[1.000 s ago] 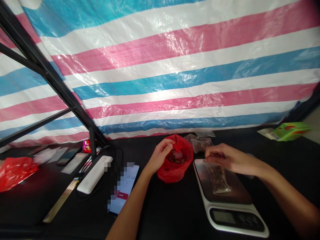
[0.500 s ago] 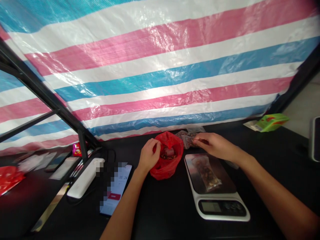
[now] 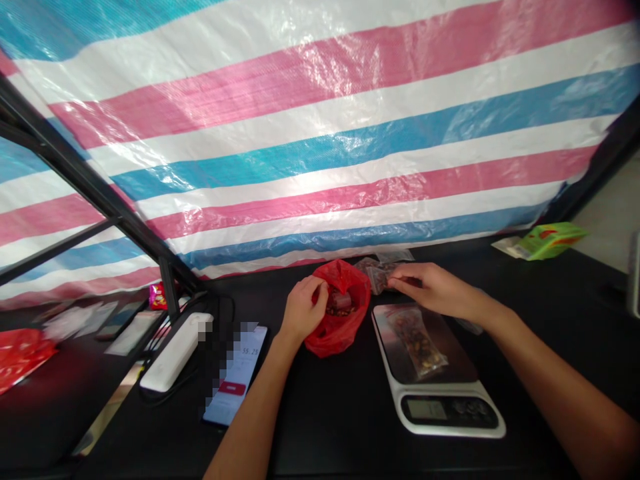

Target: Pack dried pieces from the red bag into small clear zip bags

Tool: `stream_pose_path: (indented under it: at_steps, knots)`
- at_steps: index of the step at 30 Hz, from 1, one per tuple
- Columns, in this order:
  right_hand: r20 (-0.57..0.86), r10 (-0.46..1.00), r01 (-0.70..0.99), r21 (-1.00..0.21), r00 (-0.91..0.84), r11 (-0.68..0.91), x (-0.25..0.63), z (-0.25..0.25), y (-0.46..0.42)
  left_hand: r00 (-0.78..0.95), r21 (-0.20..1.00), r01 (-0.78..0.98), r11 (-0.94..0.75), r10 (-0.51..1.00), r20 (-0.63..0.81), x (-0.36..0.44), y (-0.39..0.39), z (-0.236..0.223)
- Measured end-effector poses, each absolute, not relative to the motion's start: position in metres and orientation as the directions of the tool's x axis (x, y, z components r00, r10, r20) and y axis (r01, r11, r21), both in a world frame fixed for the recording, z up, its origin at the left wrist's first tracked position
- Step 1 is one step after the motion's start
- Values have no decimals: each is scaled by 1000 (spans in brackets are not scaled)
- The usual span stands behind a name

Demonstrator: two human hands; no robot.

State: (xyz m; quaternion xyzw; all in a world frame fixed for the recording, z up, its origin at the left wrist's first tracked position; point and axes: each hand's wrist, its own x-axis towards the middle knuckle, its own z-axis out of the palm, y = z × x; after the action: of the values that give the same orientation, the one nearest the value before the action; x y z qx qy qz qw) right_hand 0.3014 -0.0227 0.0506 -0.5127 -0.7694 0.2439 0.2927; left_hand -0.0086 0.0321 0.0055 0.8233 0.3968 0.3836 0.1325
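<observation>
A red plastic bag (image 3: 337,337) stands with its mouth open, small brown pieces and a reddish object inside. My left hand (image 3: 305,307) is closed on the left side of its rim. My right hand (image 3: 425,283) pinches the edge of a small clear bag of brown pieces (image 3: 379,279), which lies behind the scale among similar bags. Just below that hand is a white kitchen scale (image 3: 450,390) with a dark plate. One clear bag of brown pieces (image 3: 420,343) rests on the plate. The digits on the display are too faint to read.
A phone (image 3: 235,387) showing a timer lies left of my left forearm, beside a white power strip (image 3: 176,353) with black cables. Clear bags (image 3: 133,333) and a red packet (image 3: 23,357) lie farther left. At the back right is a green packet (image 3: 553,241). Striped sheeting (image 3: 350,147) hangs behind.
The whole view has shifted slightly. Both hands keep nearly the same places at the red bag and the clear bags. The bag on the scale has not moved.
</observation>
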Motion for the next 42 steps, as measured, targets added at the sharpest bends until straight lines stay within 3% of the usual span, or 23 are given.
stream_pose_path:
  at_steps: [3, 7, 12, 17, 20, 24, 29, 33, 38, 42]
  knots:
    - [126, 929, 577, -752, -348, 318, 301, 54, -26, 400, 489, 565, -664, 740, 541, -9, 33, 3]
    - [-15, 902, 595, -757, -431, 271, 300, 56, -30, 398, 482, 553, -679, 724, 563, -8, 32, 2]
    - [-98, 872, 577, -784, -479, 229, 300, 51, -31, 383, 617, 411, -672, 741, 552, -4, 25, 12]
    - [76, 885, 407, -868, -460, 286, 291, 63, -35, 362, 780, 204, -592, 786, 502, 2, 15, 27]
    - [223, 883, 271, -896, -412, 352, 281, 70, -38, 459, 850, 132, -509, 792, 403, 7, 8, 31]
    - [367, 877, 158, -890, -310, 428, 268, 65, -38, 531, 891, 133, -434, 791, 305, 15, -2, 28]
    - [402, 857, 95, -887, -322, 451, 255, 53, -37, 545, 889, 177, -422, 794, 268, 22, -8, 30]
    - [427, 860, 84, -881, -280, 465, 253, 51, -37, 513, 817, 253, -519, 788, 341, 9, 3, 32]
    - [439, 868, 208, -849, -232, 485, 257, 51, -33, 553, 392, 607, -691, 722, 415, -16, 21, 30]
    - [458, 854, 344, -783, -247, 519, 259, 49, -30, 581, 284, 688, -668, 741, 336, -23, 27, 27]
